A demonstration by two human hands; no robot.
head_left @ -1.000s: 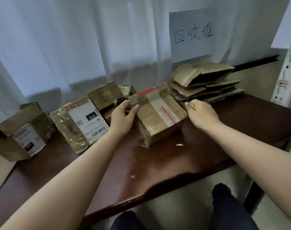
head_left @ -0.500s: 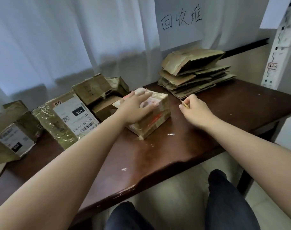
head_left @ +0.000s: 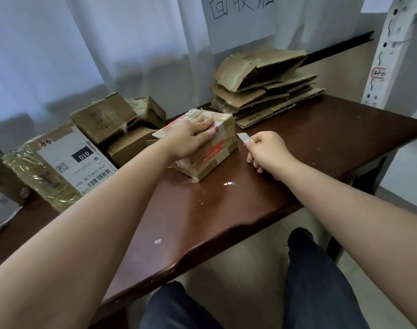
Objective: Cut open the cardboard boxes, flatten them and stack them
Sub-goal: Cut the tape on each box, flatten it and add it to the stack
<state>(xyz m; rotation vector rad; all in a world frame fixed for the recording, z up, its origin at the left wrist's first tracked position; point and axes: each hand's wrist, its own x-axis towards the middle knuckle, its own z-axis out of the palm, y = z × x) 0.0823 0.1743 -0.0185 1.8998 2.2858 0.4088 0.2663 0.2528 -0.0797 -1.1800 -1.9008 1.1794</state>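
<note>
A person steadies a taped cardboard box at the middle of a dark wooden table, the left hand pressed flat on its top with fingers straight, its grip released. At the box's 3 o'clock, just beside its right face, the right hand has its grip clenched around a small blade, the tip pointing toward the box and not yet touching it. A stack of flattened boxes lies at the table's 1 o'clock under a paper sign; uncut boxes, including a labelled parcel, crowd the 9 to 10 o'clock side.

The risk appears plain: the left fingertips lie near the box's right edge, close to the line the blade would likely take, and a slip on glossy tape could carry the edge into them. Heavy layered tape may also snag the blade, and the box, held only by downward pressure, could skid on the smooth table.
</note>
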